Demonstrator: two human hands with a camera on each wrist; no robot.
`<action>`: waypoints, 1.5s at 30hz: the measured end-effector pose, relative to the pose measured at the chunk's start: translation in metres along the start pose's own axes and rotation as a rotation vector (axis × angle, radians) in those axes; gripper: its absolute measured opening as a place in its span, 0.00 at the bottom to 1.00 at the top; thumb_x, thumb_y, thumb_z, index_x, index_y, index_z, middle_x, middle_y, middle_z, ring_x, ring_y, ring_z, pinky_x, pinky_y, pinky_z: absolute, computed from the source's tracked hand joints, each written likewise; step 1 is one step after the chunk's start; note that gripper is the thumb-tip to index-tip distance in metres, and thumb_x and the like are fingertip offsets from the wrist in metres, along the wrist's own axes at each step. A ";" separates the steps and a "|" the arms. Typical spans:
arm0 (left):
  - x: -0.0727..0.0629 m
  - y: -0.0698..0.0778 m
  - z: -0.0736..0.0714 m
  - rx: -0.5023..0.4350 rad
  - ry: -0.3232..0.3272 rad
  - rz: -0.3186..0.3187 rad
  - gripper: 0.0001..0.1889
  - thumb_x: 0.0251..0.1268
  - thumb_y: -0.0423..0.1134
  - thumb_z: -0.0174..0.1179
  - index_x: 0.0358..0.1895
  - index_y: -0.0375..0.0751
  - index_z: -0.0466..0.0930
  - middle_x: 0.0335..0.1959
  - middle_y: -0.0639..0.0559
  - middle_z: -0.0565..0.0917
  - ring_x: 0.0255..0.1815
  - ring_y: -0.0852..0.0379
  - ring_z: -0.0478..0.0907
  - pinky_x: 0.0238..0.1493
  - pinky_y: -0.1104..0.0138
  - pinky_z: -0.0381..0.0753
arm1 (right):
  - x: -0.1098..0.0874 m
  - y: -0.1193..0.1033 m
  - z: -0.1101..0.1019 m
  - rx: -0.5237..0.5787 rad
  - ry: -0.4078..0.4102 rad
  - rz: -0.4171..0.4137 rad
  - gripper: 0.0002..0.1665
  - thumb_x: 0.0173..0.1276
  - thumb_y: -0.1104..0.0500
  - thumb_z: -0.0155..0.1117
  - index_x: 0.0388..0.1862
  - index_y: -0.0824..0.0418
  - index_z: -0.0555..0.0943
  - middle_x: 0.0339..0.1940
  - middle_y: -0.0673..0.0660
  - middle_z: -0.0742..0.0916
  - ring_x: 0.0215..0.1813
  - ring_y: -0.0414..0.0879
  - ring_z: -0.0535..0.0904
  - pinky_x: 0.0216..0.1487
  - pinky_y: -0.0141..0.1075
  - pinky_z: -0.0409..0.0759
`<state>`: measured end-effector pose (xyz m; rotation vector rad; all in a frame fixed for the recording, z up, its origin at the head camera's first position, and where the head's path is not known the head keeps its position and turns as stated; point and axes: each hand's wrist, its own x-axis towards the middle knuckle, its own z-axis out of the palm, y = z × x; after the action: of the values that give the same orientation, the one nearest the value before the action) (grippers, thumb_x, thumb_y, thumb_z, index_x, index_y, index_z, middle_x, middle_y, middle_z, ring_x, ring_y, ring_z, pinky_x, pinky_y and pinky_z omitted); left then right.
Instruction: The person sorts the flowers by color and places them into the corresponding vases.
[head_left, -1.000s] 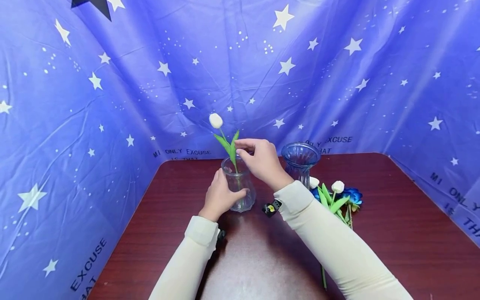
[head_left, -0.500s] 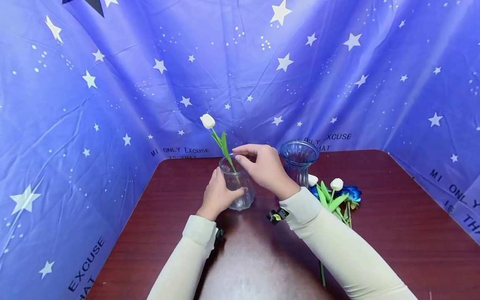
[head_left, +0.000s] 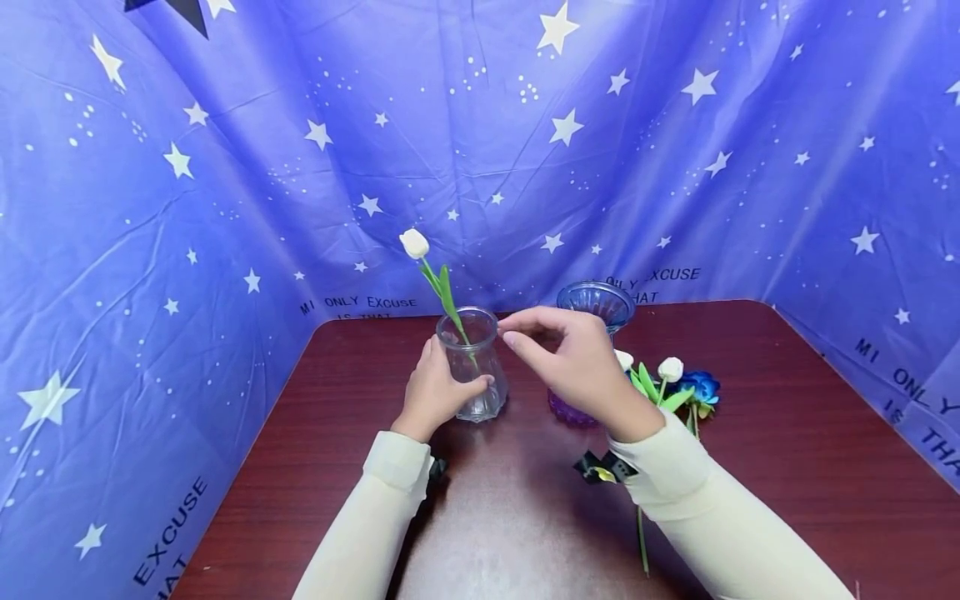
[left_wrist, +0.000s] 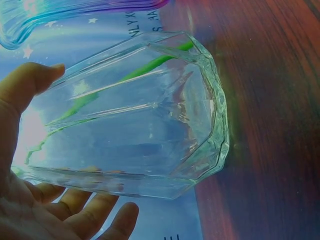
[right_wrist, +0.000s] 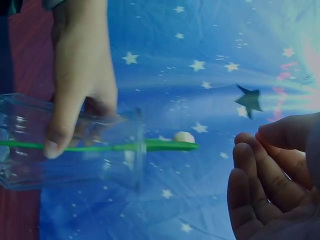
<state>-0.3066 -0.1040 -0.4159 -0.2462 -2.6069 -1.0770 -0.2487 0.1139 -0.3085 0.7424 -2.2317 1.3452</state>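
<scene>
My left hand (head_left: 431,393) grips the side of a clear glass vase (head_left: 491,360), which stands on the table. Its thumb lies across the front of the glass, and the left wrist view shows the fingers round the other side. One white tulip (head_left: 447,296) leans left in the vase, its green stem (left_wrist: 145,67) reaching down near the base. To the right of the rim is my right hand (head_left: 577,362), with bent fingers and nothing held. In the right wrist view, that hand's thumb and fingertips (right_wrist: 245,142) are apart from the tulip.
A second glass vase (head_left: 596,302), blue above and purple at its base, stands partly behind the right hand. White tulips (head_left: 671,369) and a blue flower (head_left: 699,388) lie on the dark red table (head_left: 780,433) at the right. Starry blue cloth (head_left: 450,125) surrounds the table.
My right hand has let go of the tulip and moved right, away from the vase. The tulip has tipped to the left against the rim. My left hand keeps its grip.
</scene>
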 end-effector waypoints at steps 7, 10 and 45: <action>0.001 0.000 0.001 -0.007 0.005 -0.006 0.52 0.46 0.58 0.80 0.73 0.43 0.63 0.62 0.44 0.76 0.55 0.38 0.82 0.53 0.43 0.82 | -0.013 -0.006 -0.027 0.014 0.050 -0.009 0.06 0.71 0.55 0.71 0.45 0.48 0.91 0.43 0.44 0.92 0.38 0.39 0.86 0.38 0.31 0.82; 0.001 0.000 0.001 0.000 -0.005 -0.010 0.52 0.46 0.58 0.79 0.73 0.43 0.63 0.62 0.45 0.76 0.55 0.39 0.82 0.53 0.44 0.82 | -0.018 -0.006 -0.033 0.003 0.059 0.003 0.06 0.71 0.56 0.72 0.44 0.47 0.90 0.43 0.44 0.92 0.37 0.39 0.85 0.36 0.30 0.80; 0.004 -0.004 0.003 -0.020 -0.024 -0.022 0.54 0.47 0.59 0.79 0.75 0.45 0.60 0.65 0.47 0.72 0.56 0.40 0.81 0.54 0.44 0.81 | -0.033 0.022 -0.115 -0.366 -0.147 0.314 0.11 0.71 0.41 0.69 0.42 0.43 0.89 0.31 0.47 0.88 0.29 0.44 0.80 0.30 0.36 0.76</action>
<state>-0.3123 -0.1044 -0.4189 -0.2373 -2.6271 -1.1140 -0.2278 0.2329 -0.2929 0.3811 -2.6964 0.9858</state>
